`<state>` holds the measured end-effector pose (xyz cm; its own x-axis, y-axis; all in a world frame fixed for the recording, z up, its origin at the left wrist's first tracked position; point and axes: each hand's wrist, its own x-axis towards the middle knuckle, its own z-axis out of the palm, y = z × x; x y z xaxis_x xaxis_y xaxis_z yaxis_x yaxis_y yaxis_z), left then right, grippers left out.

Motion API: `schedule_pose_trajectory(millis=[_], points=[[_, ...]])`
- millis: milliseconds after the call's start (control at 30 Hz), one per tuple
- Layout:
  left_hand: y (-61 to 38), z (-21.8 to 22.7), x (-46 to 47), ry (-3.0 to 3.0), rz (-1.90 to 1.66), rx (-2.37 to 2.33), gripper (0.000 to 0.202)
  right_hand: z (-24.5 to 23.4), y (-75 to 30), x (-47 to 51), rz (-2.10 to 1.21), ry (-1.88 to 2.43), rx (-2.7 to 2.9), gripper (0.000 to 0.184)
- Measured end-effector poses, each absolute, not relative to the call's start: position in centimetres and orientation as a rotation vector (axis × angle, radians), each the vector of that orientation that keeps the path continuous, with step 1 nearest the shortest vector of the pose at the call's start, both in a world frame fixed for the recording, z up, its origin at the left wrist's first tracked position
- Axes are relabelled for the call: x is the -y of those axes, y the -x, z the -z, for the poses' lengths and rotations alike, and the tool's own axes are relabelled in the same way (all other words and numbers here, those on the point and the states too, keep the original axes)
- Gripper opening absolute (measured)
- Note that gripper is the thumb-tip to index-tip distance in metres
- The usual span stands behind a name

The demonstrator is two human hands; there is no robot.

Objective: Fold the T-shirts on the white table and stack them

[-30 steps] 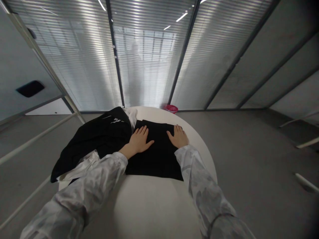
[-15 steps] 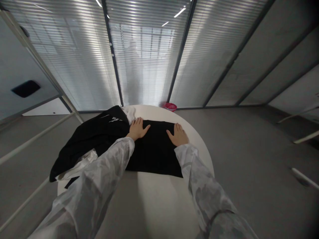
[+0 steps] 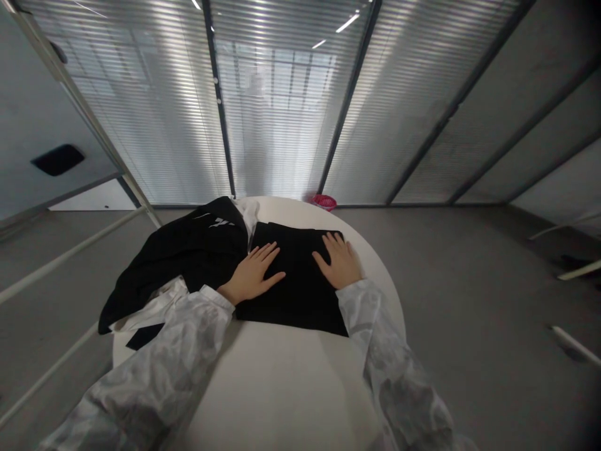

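Observation:
A black folded cloth, seemingly a garment (image 3: pixel 300 294), lies flat on the white table (image 3: pixel 282 382). My left hand (image 3: pixel 253 274) rests palm down on its left side, fingers spread. On its upper right part lies my right hand (image 3: pixel 341 262), also flat with the fingers apart. Left of the folded cloth is a heap of black clothing (image 3: pixel 183 247) with white marks on it. White fabric (image 3: pixel 247 212) shows behind the heap, and more white cloth sticks out below it. Neither hand grips anything.
A red basket (image 3: pixel 323 202) stands on the floor beyond the table. Behind it runs a glass partition with blinds (image 3: pixel 277 138). At the left is a white-framed board or stand (image 3: pixel 89 119). Pale legs of furniture (image 3: pixel 575 344) show at the right.
My left hand has slid toward me along the left side of the black cloth, uncovering its far left corner. My right hand has come slightly nearer, still flat on the cloth.

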<state>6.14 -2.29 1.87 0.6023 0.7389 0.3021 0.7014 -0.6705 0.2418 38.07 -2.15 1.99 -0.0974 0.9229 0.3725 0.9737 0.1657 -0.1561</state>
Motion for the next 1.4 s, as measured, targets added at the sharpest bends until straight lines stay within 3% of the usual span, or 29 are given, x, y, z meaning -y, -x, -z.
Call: schedule_pose_trajectory(millis=[233, 667, 1167, 1400], points=[[-5.6, -1.2, 2.4, -2.676, -0.471, -1.267, 0.084, 0.0, -35.8, 3.5, -0.055, 1.922, 2.203, 0.075], [-5.4, -0.9, 2.3, -2.678, -0.483, -1.285, 0.086, 1.4, -38.8, 2.9, -0.052, 2.071, 2.092, 0.088], [-5.4, -0.3, 2.1, -2.706, -0.491, -1.303, 0.085, 0.7, -38.8, 2.4, -0.005, 2.162, 2.046, 0.088], [-5.4, -0.5, 2.2, -2.710, -0.460, -1.293, 0.084, -0.3, -38.6, -0.2, 0.126, 2.047, 2.059, 0.074]])
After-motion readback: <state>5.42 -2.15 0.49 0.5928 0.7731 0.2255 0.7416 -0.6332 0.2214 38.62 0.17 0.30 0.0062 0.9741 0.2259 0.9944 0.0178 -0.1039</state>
